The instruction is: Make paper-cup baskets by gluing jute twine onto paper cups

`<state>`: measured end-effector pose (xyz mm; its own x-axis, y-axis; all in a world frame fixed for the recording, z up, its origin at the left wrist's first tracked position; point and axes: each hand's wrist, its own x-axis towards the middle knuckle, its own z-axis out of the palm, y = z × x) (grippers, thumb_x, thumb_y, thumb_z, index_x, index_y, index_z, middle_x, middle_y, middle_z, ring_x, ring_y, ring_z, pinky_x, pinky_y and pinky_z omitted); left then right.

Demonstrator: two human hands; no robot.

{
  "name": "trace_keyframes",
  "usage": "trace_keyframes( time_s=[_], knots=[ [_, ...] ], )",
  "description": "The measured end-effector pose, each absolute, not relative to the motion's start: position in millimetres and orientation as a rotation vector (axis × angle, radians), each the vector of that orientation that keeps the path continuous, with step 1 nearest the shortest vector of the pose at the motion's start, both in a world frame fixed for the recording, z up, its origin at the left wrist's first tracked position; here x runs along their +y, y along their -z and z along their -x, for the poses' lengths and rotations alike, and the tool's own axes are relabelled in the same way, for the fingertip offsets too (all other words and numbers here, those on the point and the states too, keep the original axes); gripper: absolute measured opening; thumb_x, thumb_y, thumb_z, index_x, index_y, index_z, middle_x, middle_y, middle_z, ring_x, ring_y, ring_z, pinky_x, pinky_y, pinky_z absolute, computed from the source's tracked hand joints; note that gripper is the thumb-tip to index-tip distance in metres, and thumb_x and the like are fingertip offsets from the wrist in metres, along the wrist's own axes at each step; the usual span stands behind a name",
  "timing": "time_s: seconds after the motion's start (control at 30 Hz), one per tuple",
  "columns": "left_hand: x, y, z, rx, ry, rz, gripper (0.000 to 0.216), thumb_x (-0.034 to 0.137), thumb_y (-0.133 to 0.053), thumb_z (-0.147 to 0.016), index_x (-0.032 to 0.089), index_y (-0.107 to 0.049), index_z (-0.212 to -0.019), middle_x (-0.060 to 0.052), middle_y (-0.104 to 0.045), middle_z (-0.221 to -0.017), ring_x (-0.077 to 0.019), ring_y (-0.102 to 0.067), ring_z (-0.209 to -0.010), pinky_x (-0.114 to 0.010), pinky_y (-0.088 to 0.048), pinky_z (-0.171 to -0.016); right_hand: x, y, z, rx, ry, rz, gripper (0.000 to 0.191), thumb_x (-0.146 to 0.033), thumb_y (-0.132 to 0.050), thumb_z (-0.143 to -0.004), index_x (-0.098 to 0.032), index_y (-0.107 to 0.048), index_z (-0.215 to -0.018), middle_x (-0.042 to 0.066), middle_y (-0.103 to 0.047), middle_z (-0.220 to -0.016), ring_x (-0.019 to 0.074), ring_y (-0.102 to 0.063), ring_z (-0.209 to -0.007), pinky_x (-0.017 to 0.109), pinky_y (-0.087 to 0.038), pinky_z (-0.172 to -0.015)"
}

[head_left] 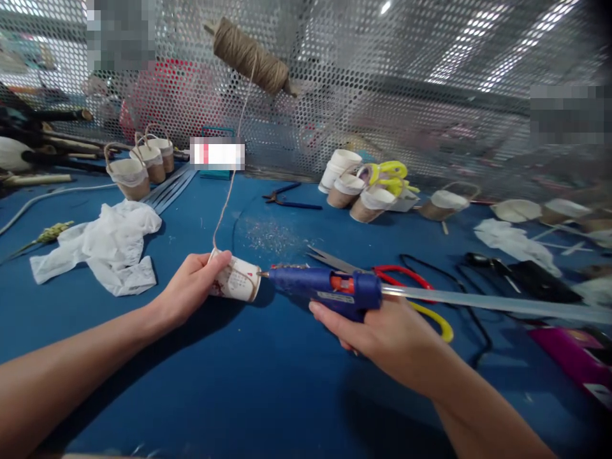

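A white printed paper cup [238, 280] lies on its side in the grip of my left hand [194, 284], its bottom pointing right. Twine [228, 197] runs from under my left thumb up to a twine spool [251, 56] hung at the mesh; a piece of cord also lies along the cup's side. My right hand [377, 338] is wrapped round a blue hot glue gun [325, 287]. A long clear glue stick [478, 301] sticks out of its back. The gun's nozzle is at the cup's right end; whether it touches I cannot tell.
Scissors [399, 274] with red and yellow handles lie behind the glue gun, pliers [294, 196] farther back. Several twine-wrapped cups [129, 178] stand at left, more cups [373, 203] at back right. White cloth [109, 245] lies left. A perforated metal screen [335, 95] closes the back.
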<state>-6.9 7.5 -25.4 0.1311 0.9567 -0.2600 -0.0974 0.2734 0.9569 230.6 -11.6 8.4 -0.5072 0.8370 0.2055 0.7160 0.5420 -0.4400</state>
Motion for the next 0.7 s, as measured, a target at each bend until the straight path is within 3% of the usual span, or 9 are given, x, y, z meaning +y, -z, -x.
trace_keyframes(
  time_s=[0.13, 0.2, 0.53, 0.7],
  knots=[
    [7.4, 24.3, 6.3, 1.203, -0.972, -0.994, 0.032, 0.039, -0.052, -0.075, 0.013, -0.068, -0.067, -0.002, -0.066, -0.058, -0.0127, -0.054, -0.054, -0.023, -0.038, -0.056, -10.0, -1.6, -238.4, -2.669, 0.359, 0.814, 0.03, -0.009, -0.041, -0.079, -0.022, -0.066, -0.086, 0.0, -0.058, -0.052, 0.0118, -0.049, -0.045, 0.025, -0.036, -0.047],
    [7.1, 24.1, 6.0, 1.211, -0.963, -0.995, 0.032, 0.04, -0.052, -0.076, 0.013, -0.068, -0.067, -0.002, -0.066, -0.058, -0.0127, -0.054, -0.055, -0.023, -0.038, -0.057, -11.1, -0.5, -240.0, -2.695, 0.543, 0.775, 0.034, -0.006, -0.04, -0.077, -0.022, -0.065, -0.093, 0.002, -0.061, -0.059, 0.0138, -0.051, -0.051, 0.026, -0.036, -0.051],
    [8.1, 25.2, 5.3, 1.228, -0.964, -0.999, 0.032, 0.04, -0.051, -0.075, 0.014, -0.067, -0.065, -0.002, -0.066, -0.058, -0.0136, -0.054, -0.055, -0.025, -0.039, -0.058, -19.0, -9.6, -234.3, -2.625, 0.698, 0.802, 0.046, -0.009, -0.022, -0.087, -0.022, -0.067, -0.082, 0.003, -0.056, -0.055, 0.012, -0.045, -0.049, 0.025, -0.031, -0.05],
    [8.7, 24.9, 4.8, 1.213, -0.974, -0.972, 0.031, 0.038, -0.052, -0.075, 0.014, -0.067, -0.065, -0.002, -0.066, -0.058, -0.0123, -0.054, -0.054, -0.023, -0.039, -0.057, -19.0, -8.1, -230.9, -2.593, 0.697, 0.828, 0.044, -0.015, -0.026, -0.089, -0.021, -0.067, -0.076, 0.002, -0.054, -0.052, 0.013, -0.047, -0.051, 0.025, -0.034, -0.052]
  ],
)
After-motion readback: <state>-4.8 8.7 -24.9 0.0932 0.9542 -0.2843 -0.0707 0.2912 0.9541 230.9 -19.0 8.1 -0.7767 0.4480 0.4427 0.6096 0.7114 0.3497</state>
